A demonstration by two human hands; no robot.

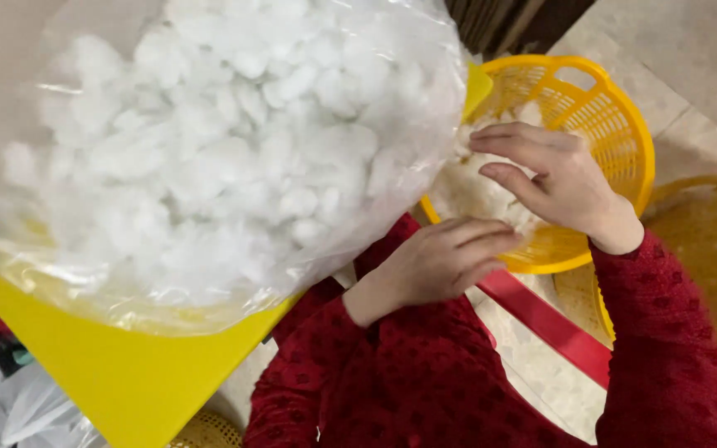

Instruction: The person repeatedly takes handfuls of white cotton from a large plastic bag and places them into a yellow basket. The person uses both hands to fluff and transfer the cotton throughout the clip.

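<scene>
Above a pale tiled floor (690, 58), a clear bag of white stuffing (234, 149) fills the left, hiding a yellow surface (126, 373). The right hand (558, 178) curls over fluff (479, 195) in a yellow basket (616, 124); the left hand (441, 261) rests loosely closed, its grasp unclear.

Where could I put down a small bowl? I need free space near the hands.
Bare stone floor beyond the yellow basket is free. It is crowded nearer in: the clear bag of white stuffing fills the yellow surface, and both the left hand and right hand are at the basket.
</scene>
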